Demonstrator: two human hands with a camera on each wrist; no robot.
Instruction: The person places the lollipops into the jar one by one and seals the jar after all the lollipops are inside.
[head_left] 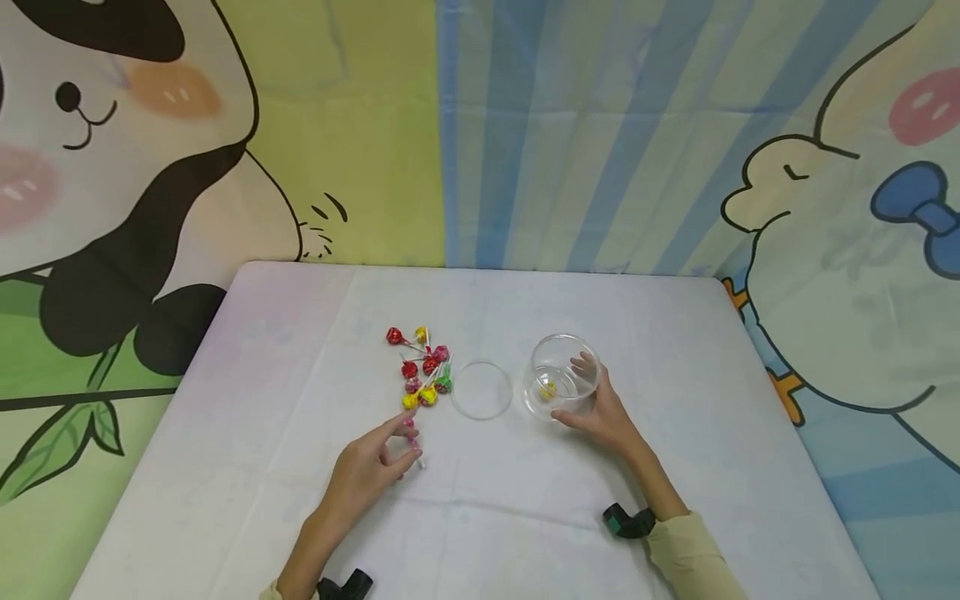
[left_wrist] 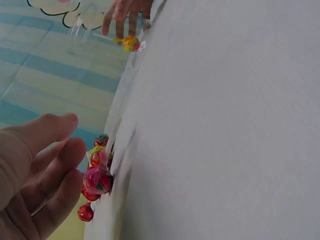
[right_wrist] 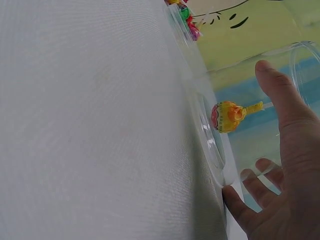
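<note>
My right hand (head_left: 600,410) holds a clear round jar (head_left: 542,354), thumb on one side and fingers on the other. The jar stands upright, with one yellow lollipop (right_wrist: 229,117) inside it, stick pointing up. My left hand (head_left: 365,467) is over the table by a pink lollipop (head_left: 409,423), thumb and index finger apart around it. In the left wrist view the bent fingers (left_wrist: 65,160) have nothing between them. Just beyond lies a loose cluster of lollipops in red, yellow, pink and green wrappers, among them a green lollipop (head_left: 443,384).
A clear round lid or ring (head_left: 482,390) lies flat between the lollipops and the jar. The white-covered table (head_left: 510,533) meets a cartoon-printed cloth backdrop (head_left: 570,150) at its far edge. A black device (head_left: 628,522) is strapped at each wrist.
</note>
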